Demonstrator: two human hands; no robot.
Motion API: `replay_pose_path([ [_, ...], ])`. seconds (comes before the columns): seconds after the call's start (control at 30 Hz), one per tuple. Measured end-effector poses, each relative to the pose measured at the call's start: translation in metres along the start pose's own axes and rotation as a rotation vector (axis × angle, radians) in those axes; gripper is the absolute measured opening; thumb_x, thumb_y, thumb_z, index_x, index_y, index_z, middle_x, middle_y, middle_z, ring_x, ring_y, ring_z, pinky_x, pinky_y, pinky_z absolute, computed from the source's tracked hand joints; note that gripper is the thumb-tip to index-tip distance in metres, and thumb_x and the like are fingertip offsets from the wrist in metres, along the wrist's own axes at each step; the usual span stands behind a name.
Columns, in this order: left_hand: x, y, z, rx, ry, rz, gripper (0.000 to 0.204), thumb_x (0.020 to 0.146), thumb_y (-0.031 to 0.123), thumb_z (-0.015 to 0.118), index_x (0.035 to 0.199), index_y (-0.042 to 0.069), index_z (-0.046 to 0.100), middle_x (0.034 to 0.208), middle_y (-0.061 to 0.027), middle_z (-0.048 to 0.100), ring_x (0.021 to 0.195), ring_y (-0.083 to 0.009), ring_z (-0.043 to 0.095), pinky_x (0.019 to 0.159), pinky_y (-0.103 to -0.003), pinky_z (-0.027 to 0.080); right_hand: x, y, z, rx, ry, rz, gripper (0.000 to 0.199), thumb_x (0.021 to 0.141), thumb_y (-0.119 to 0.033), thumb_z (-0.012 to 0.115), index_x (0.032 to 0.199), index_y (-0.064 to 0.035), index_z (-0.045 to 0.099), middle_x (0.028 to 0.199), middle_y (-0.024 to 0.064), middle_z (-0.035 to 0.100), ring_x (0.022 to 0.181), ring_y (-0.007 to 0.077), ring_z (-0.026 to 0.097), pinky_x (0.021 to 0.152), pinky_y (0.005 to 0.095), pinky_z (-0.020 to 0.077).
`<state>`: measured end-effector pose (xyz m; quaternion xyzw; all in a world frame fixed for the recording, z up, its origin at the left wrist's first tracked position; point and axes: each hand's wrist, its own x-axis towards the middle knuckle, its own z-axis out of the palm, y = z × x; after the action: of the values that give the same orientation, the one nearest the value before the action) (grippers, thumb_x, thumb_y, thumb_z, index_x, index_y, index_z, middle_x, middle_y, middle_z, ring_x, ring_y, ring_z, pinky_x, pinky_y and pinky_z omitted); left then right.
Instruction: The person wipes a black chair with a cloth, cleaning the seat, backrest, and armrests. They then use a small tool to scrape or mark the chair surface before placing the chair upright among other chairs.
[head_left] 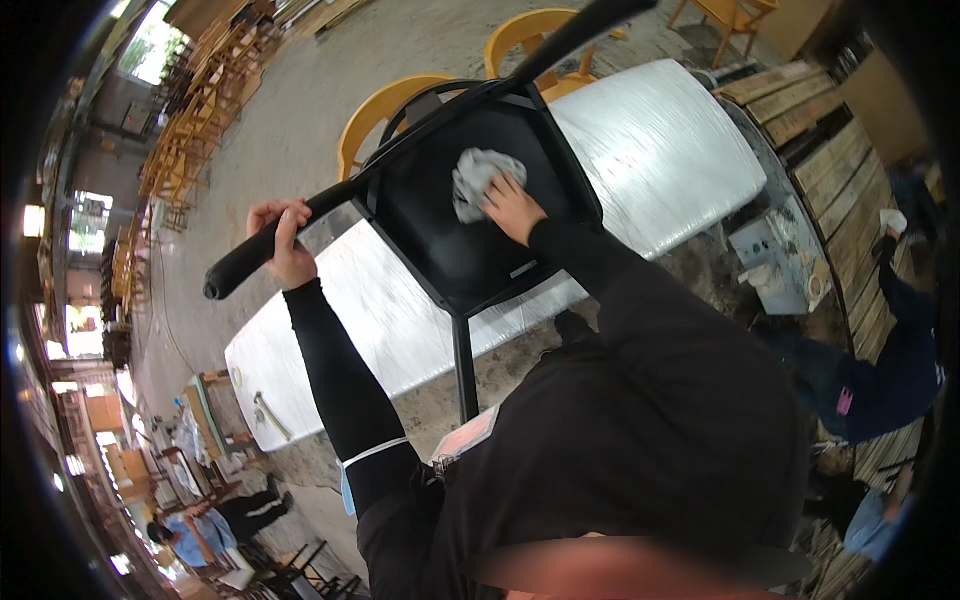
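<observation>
Left hand (283, 240) grip wrapped round black chair (470, 230) leg, right hand (512, 207) pressing grey rag (478, 180) on seat underside, wrapped table (650, 150) edge just beyond

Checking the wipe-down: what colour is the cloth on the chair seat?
The cloth is light grey-white, crumpled under the right hand on the black chair; head view.

Concrete floor (300, 110), yellow wooden chairs (385, 115), long wrapped tables (660, 140), bright windows (150, 45).
</observation>
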<state>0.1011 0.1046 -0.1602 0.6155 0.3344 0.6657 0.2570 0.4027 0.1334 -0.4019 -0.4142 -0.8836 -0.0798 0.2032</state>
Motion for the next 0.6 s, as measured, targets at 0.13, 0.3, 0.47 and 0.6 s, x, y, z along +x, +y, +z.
replay_pose_path([
  [0.13, 0.0, -0.006, -0.004, -0.003, 0.026, 0.021, 0.015, 0.082, 0.009, 0.062, 0.091, 0.001, 0.053, 0.072, -0.0078, 0.056, 0.071, -0.0207, 0.058, 0.089, -0.043, 0.047, -0.053, 0.006, -0.008, 0.013, -0.335, -0.023, 0.05, 0.087, -0.017, 0.056, 0.137, -0.018, 0.052, 0.136, 0.0165, 0.05, 0.134, 0.0351, 0.041, 0.115, 0.0532, 0.0249],
  [0.3, 0.003, -0.01, -0.007, -0.024, -0.007, 0.028, 0.016, 0.081, 0.012, 0.062, 0.09, 0.001, 0.054, 0.071, -0.0071, 0.055, 0.072, -0.0204, 0.057, 0.088, -0.042, 0.046, 0.048, 0.007, -0.011, 0.182, 0.217, 0.593, 0.066, 0.09, -0.029, 0.056, 0.149, -0.0111, 0.034, 0.133, 0.0356, 0.042, 0.127, 0.0523, 0.036, 0.11, 0.0572, 0.0258],
  [0.47, 0.003, -0.009, -0.008, 0.013, -0.007, 0.002, 0.016, 0.08, 0.012, 0.061, 0.09, 0.002, 0.054, 0.07, -0.007, 0.054, 0.073, -0.0211, 0.057, 0.09, -0.044, 0.045, 0.117, -0.066, 0.042, 0.222, 0.303, 0.475, 0.05, 0.084, -0.02, 0.057, 0.131, -0.0028, 0.051, 0.136, 0.0313, 0.04, 0.128, 0.0483, 0.036, 0.112, 0.0564, 0.0239],
  [0.6, 0.002, -0.005, -0.005, 0.019, -0.033, 0.005, 0.016, 0.08, 0.012, 0.061, 0.09, 0.002, 0.054, 0.07, -0.0066, 0.054, 0.073, -0.0207, 0.057, 0.089, -0.043, 0.046, 0.036, -0.11, 0.044, 0.333, 0.073, -0.158, 0.027, 0.087, -0.018, 0.055, 0.109, -0.0054, 0.064, 0.139, 0.0164, 0.046, 0.131, 0.0348, 0.041, 0.111, 0.0521, 0.0301],
])
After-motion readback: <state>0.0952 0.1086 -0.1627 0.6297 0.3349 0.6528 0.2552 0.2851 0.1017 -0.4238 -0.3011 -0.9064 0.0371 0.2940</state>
